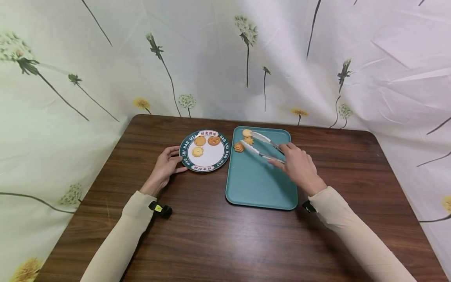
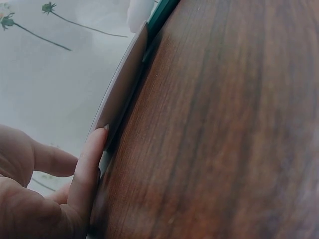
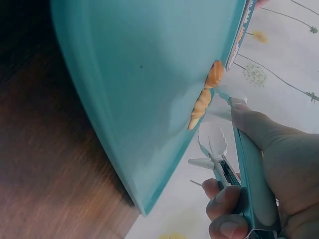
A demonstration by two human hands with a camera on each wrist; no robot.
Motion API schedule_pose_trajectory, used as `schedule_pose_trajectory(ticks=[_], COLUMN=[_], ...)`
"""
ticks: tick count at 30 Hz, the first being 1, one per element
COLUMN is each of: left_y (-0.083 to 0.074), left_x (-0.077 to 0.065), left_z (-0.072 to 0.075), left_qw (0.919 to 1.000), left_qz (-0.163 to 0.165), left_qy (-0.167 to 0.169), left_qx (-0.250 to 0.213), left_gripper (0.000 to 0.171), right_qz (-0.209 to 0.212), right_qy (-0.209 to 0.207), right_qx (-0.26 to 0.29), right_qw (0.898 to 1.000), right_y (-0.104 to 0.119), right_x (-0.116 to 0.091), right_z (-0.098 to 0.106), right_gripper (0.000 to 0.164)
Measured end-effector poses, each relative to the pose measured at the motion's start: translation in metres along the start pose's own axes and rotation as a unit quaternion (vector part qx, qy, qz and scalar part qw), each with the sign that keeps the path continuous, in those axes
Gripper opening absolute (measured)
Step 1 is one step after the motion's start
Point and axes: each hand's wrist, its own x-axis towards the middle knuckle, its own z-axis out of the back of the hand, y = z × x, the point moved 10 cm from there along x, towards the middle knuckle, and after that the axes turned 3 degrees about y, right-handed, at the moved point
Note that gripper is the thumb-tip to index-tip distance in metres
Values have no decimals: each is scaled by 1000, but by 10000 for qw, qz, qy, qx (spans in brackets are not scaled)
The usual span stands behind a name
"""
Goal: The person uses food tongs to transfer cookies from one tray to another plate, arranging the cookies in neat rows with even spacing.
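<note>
My left hand (image 1: 166, 165) holds the left rim of a round plate (image 1: 215, 160) with green lettered edging. On the plate lie a round cookie (image 1: 200, 141), a pretzel-shaped cookie (image 1: 213, 141) and a flower-shaped cookie (image 1: 197, 151). In the left wrist view the plate (image 2: 117, 94) appears edge-on, a fingertip against it. My right hand (image 1: 299, 166) grips metal tongs (image 1: 262, 138) by their handles, the tongs' arms spread over the tray (image 1: 260, 184). At their tips are a pale round cookie (image 1: 247, 133), a flower-shaped cookie (image 1: 248, 140) and a swirled cookie (image 1: 239, 147).
Plate and tray sit side by side on a dark wooden table (image 1: 197, 235). A white cloth (image 1: 211, 58) printed with dandelions hangs behind the table's far edge. Each wrist wears a black strap.
</note>
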Motion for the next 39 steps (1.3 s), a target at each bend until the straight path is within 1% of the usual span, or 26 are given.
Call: schedule_pose_trajectory(ticks=[9,15,22,28,39], left_y=[1,1,1,2,1], left_x=[1,1,1,0,0], left_z=[-1,0,0,1,0], left_qw=[10000,10000,10000,10000,10000], left_qz=[-44,-35,-84,-54,-93], left_qy=[29,10,45,34,15], left_qx=[-2,-11,19,0,10], left_gripper=[52,52,53,53,53], right_qz=[-23,9,-53,-72,-72], right_qy=[-15,-27,55,124,147], right_qx=[-42,-82,-27,20,150], right_qw=[10000,10000,10000,9999,9998], right_y=[-4,-4,-6,-7,-9], right_x=[1,2,2,2,3], right_z=[-4,-4,-6,-8,-9], right_gripper=[55,54,54,55,53])
